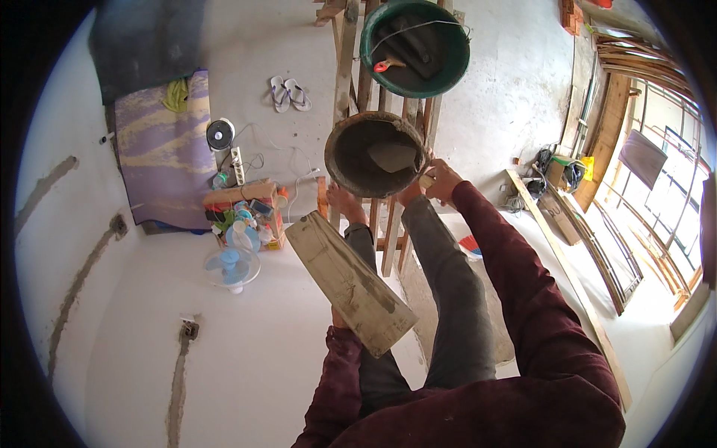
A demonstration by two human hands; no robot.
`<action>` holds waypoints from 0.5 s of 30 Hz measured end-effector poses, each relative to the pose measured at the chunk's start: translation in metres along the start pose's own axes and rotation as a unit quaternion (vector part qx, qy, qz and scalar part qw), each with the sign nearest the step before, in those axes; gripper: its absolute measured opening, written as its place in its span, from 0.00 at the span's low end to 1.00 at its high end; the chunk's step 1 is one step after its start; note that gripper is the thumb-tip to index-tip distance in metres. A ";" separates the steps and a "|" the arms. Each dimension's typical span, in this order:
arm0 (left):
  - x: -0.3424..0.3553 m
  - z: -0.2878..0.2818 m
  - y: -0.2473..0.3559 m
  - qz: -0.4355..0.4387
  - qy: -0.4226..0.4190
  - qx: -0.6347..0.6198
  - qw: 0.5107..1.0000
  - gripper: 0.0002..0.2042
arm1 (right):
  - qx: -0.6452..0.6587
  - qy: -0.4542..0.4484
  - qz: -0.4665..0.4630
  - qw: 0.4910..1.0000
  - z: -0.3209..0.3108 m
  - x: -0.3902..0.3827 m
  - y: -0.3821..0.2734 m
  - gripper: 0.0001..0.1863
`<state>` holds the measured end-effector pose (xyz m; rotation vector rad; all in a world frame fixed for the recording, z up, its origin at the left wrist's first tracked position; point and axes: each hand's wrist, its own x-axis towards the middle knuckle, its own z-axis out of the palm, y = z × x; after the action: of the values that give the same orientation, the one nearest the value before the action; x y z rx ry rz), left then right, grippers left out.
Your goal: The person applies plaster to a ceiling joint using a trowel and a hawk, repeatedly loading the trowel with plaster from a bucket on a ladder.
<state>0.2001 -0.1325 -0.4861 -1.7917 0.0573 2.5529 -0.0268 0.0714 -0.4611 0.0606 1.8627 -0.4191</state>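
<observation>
My left hand point(338, 319) is beneath a long rectangular plasterer's hawk point(351, 284), holding it tilted; the board hides most of the fingers, and its top is smeared with grey mortar. Ahead of it, my right hand point(444, 183) is closed on the pale handle of a trowel at the rim of a mortar-crusted bucket point(347, 173). The trowel's blade point(393, 157) lies inside the bucket. Beyond stands a green bucket point(452, 75) with a wire handle, holding dark tools and one with an orange-red handle point(384, 66).
My bare feet stand on a raised wooden trestle point(347, 56), by the buckets. Below on the left are a fan point(220, 134), a power strip point(237, 166), a cluttered box point(272, 237) and sandals point(290, 95). On the right lie a long plank point(567, 280) and a cardboard box point(560, 216).
</observation>
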 end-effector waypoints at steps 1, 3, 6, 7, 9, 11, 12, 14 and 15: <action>0.006 0.005 0.000 0.000 -0.002 0.007 1.000 0.23 | 0.033 -0.004 -0.022 0.999 -0.002 -0.003 0.000 0.22; 0.013 0.011 0.002 0.002 -0.005 0.021 1.000 0.23 | 0.028 -0.016 -0.078 0.996 0.001 0.004 0.004 0.21; 0.007 0.008 0.003 0.003 -0.007 0.041 0.999 0.23 | -0.015 -0.056 -0.047 0.997 0.003 0.012 -0.011 0.20; -0.001 0.003 0.003 0.003 -0.009 0.049 0.999 0.23 | -0.031 -0.072 -0.028 0.996 0.005 0.013 -0.018 0.19; -0.026 -0.009 0.003 0.000 -0.009 0.066 0.998 0.23 | -0.040 -0.108 -0.016 0.993 0.008 0.009 -0.035 0.18; -0.063 -0.024 0.003 0.005 -0.008 0.075 0.997 0.23 | -0.008 -0.146 -0.030 0.989 0.015 -0.004 -0.062 0.17; -0.082 -0.030 0.004 0.000 -0.008 0.084 0.996 0.23 | 0.026 -0.160 -0.038 0.986 0.016 -0.013 -0.073 0.16; -0.113 -0.037 0.003 -0.007 -0.008 0.101 0.995 0.23 | 0.019 -0.135 -0.052 0.989 0.024 -0.020 -0.088 0.16; -0.128 -0.041 0.004 -0.006 -0.005 0.104 0.995 0.23 | 0.015 -0.127 -0.061 0.990 0.028 -0.022 -0.095 0.16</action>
<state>0.2823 -0.1383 -0.3798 -1.6973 0.2988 2.4428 -0.0176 -0.0221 -0.4242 -0.0826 1.6140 -0.5153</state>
